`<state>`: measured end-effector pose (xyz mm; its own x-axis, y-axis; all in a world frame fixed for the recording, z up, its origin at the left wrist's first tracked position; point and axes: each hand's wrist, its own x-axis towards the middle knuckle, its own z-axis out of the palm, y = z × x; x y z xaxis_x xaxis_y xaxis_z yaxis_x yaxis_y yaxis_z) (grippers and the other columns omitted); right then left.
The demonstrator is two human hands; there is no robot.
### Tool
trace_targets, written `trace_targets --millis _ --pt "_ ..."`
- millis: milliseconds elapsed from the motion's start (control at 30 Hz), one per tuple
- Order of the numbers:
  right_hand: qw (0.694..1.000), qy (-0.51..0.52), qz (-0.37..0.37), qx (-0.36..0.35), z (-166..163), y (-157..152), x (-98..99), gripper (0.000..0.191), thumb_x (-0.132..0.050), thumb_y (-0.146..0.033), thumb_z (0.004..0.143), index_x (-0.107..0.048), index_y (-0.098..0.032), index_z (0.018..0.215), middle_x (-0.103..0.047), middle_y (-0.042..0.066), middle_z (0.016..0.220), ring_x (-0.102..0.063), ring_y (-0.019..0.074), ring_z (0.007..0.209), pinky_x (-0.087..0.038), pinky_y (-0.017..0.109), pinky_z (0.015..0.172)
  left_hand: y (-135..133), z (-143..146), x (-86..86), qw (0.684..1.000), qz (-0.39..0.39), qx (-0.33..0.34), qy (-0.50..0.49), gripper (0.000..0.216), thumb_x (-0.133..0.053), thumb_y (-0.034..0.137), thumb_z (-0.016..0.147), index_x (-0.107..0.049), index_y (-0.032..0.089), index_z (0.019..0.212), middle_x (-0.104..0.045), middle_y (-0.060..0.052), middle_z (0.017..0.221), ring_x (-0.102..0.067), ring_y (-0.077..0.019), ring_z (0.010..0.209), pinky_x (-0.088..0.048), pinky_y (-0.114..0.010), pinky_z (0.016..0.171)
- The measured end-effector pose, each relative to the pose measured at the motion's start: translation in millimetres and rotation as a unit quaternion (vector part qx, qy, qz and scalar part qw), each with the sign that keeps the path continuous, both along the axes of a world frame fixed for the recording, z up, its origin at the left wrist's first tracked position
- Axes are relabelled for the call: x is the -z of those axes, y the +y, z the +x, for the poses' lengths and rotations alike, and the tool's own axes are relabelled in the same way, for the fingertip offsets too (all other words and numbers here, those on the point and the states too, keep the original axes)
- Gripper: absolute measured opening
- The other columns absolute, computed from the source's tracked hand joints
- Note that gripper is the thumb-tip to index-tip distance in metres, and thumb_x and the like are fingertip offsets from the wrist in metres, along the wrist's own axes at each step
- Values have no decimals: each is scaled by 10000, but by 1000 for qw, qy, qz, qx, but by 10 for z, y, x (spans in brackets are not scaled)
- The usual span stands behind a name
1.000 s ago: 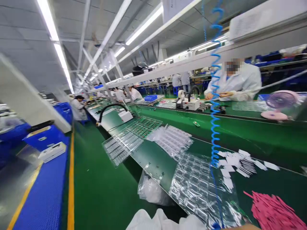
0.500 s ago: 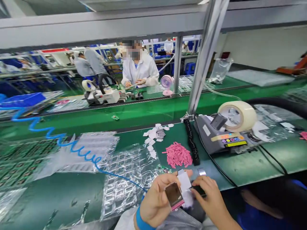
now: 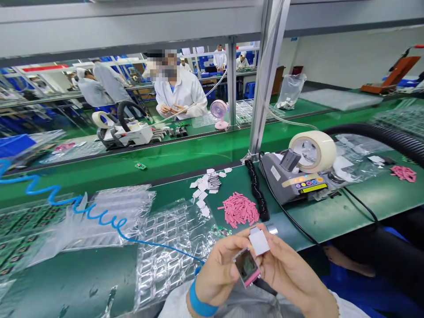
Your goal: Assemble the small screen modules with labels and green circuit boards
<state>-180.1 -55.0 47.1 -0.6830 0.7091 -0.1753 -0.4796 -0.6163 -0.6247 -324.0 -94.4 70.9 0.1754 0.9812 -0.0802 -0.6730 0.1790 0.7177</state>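
My left hand (image 3: 217,267), with a blue wristband (image 3: 200,302), is closed around a small display module (image 3: 245,265). A dark square screen faces up, and a pink strip (image 3: 253,279) runs along its lower edge. Beside the screen, a white square piece (image 3: 259,241) tilts upward. My right hand (image 3: 291,271) has its fingers closed at that white piece's right edge, touching the left hand's fingertips. The undersides of both parts are hidden by the fingers. Just beyond the hands lie a heap of pink strips (image 3: 240,210) and scattered white squares (image 3: 206,187).
A clear plastic tray (image 3: 162,251) lies left, crossed by a blue coiled cord (image 3: 106,216). Green circuit boards (image 3: 20,234) sit farther left. A tape dispenser (image 3: 291,176) stands right, behind a black cable (image 3: 298,229). A co-worker (image 3: 180,92) sits opposite, behind a metal post (image 3: 265,88).
My right hand has come in from the right and now meets the left at the white piece. The white piece has tilted more squarely toward the camera. The view has shifted rightward.
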Motion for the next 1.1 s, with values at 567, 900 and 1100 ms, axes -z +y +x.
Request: trace_targets --millis 567,900,1100 --pt "521 -375 715 277 158 -43 -412 145 -588 -180 819 -642 -271 920 -705 12 904 -523 171 655 -423 372 661 -68 105 134 980 18 -141 138 342 -778 358 588 -709 246 904 -686 -55 1042 -590 -223 984 -449 -299 850" --pt "561 -364 701 249 -11 -120 -372 181 -470 -144 878 -586 -235 983 -563 84 1102 -508 229 940 -395 475 827 -113 134 65 960 32 -227 163 309 -738 369 641 -701 231 914 -660 -19 821 -581 -145 761 -467 -207 703" --pt "582 -347 690 255 3 -134 -322 239 -489 -42 820 -557 -198 987 -496 94 1144 -496 217 987 -405 462 877 -84 210 22 967 11 -204 151 331 -733 460 608 -703 238 851 -630 -28 886 -564 -185 896 -462 -236 800"
